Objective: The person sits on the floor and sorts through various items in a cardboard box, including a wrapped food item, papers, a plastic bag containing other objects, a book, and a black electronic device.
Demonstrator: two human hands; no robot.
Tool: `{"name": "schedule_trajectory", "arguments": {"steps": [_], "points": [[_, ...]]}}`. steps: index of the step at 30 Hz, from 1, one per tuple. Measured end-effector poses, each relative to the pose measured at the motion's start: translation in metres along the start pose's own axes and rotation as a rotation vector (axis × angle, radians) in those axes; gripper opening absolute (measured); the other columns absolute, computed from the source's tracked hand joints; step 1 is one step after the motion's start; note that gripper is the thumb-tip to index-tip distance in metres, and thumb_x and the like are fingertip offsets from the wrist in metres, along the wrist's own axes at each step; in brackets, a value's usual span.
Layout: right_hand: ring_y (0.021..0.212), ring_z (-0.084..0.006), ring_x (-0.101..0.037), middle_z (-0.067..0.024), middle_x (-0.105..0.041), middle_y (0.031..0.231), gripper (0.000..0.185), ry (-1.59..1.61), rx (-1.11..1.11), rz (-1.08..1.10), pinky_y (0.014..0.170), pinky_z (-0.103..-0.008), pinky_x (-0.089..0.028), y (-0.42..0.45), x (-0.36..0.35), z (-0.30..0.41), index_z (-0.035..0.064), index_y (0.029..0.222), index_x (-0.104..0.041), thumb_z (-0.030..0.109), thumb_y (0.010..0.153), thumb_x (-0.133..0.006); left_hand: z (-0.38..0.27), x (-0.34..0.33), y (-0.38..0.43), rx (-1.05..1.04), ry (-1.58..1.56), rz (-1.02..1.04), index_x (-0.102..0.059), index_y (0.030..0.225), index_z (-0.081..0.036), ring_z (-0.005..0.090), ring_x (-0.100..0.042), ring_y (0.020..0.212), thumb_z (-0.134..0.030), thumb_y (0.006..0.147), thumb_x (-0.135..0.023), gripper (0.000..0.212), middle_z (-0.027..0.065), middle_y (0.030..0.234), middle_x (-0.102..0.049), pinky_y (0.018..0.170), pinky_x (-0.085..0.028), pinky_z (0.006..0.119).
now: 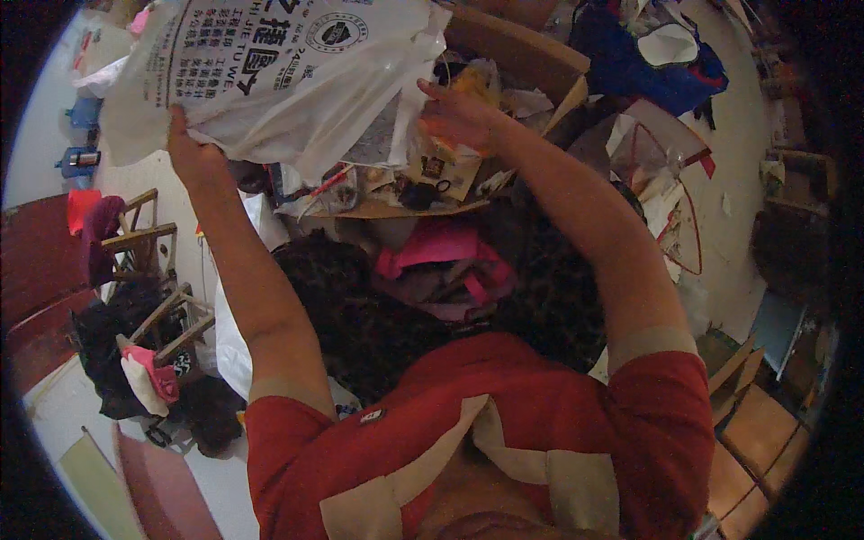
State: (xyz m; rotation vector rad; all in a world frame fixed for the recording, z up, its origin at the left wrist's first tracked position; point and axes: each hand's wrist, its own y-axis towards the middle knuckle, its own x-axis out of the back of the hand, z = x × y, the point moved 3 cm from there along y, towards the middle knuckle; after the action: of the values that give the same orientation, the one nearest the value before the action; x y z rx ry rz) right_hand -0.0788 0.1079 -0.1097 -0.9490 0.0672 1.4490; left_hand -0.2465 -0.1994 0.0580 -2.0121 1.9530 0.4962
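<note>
My left hand (194,154) grips the lower left edge of a large white plastic bag (270,111), with the thumb over the printed face. The bag bears dark writing and a round emblem, and it spreads over part of an open cardboard box (540,44). My right hand (462,121) is above the box, beside the bag's right edge, with its index finger extended. The other fingers are blurred over something orange, so a hold there cannot be made out. Small mixed items, including a black object (417,194) and a tan card-like piece (455,169), lie in the box.
Pink cloth (442,246) lies below the box, near my legs. Wooden stool frames (145,229) and dark cloth (111,344) are at left. At right are a blue garment (634,61) and a clear plastic bag with red trim (658,155). Cardboard boxes (759,425) stand lower right.
</note>
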Motion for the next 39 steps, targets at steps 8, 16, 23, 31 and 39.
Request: {"name": "schedule_trajectory", "arguments": {"steps": [8, 16, 23, 31, 39], "points": [[0.095, -0.0269, -0.056, -0.0108, -0.056, 0.105, 0.042, 0.391, 0.151, -0.024, 0.089, -0.0401, -0.044, -0.024, -0.024, 0.016, 0.0021, 0.111, -0.048, 0.02, 0.078, -0.065, 0.076, 0.049, 0.015, 0.232, 0.321, 0.226, -0.044, 0.119, 0.004, 0.0261, -0.052, 0.106, -0.012, 0.089, -0.044, 0.034, 0.0157, 0.114, -0.053, 0.091, -0.044, 0.039], [0.091, -0.0268, -0.057, -0.0135, -0.056, 0.101, 0.041, 0.247, 0.169, -0.102, 0.084, -0.0391, -0.047, -0.053, -0.019, 0.032, 0.0001, 0.112, -0.046, 0.012, 0.077, -0.063, 0.156, 0.089, 0.003, -0.007, 1.246, 0.648, -0.042, 0.123, 0.001, 0.0305, -0.052, 0.107, -0.008, 0.081, -0.051, 0.044, 0.0159, 0.118, -0.053, 0.092, -0.042, 0.039], [0.084, -0.0263, -0.057, -0.0133, -0.056, 0.096, 0.042, -0.02, 0.292, -0.262, 0.072, -0.0386, -0.048, -0.084, -0.019, 0.052, -0.0032, 0.111, -0.046, 0.011, 0.076, -0.062, 0.175, 0.002, -0.042, 0.106, 0.946, 0.507, -0.039, 0.126, 0.0, 0.0299, -0.048, 0.11, -0.014, 0.073, -0.062, 0.06, 0.0168, 0.124, -0.046, 0.093, -0.04, 0.034], [0.082, -0.0289, -0.06, -0.0196, -0.06, 0.088, 0.032, -0.636, 0.237, -0.506, 0.069, -0.0386, -0.048, -0.074, -0.03, 0.036, -0.0074, 0.102, -0.052, 0.011, 0.075, -0.055, 0.168, -0.105, -0.124, 0.065, 0.875, 0.653, -0.046, 0.117, 0.002, 0.0232, -0.056, 0.092, -0.022, 0.077, -0.061, 0.048, 0.016, 0.104, -0.057, 0.078, -0.044, 0.035], [0.09, -0.0344, -0.06, -0.0274, -0.059, 0.094, 0.061, -0.873, 0.38, -0.535, 0.076, -0.0401, -0.047, -0.052, -0.019, 0.019, -0.0099, 0.127, -0.029, 0.01, 0.074, -0.052, 0.146, -0.136, -0.137, 0.189, 0.917, 0.484, -0.056, 0.1, 0.006, 0.0241, -0.06, 0.077, -0.019, 0.077, -0.053, 0.034, 0.0152, 0.08, -0.061, 0.069, -0.045, 0.035]]}}
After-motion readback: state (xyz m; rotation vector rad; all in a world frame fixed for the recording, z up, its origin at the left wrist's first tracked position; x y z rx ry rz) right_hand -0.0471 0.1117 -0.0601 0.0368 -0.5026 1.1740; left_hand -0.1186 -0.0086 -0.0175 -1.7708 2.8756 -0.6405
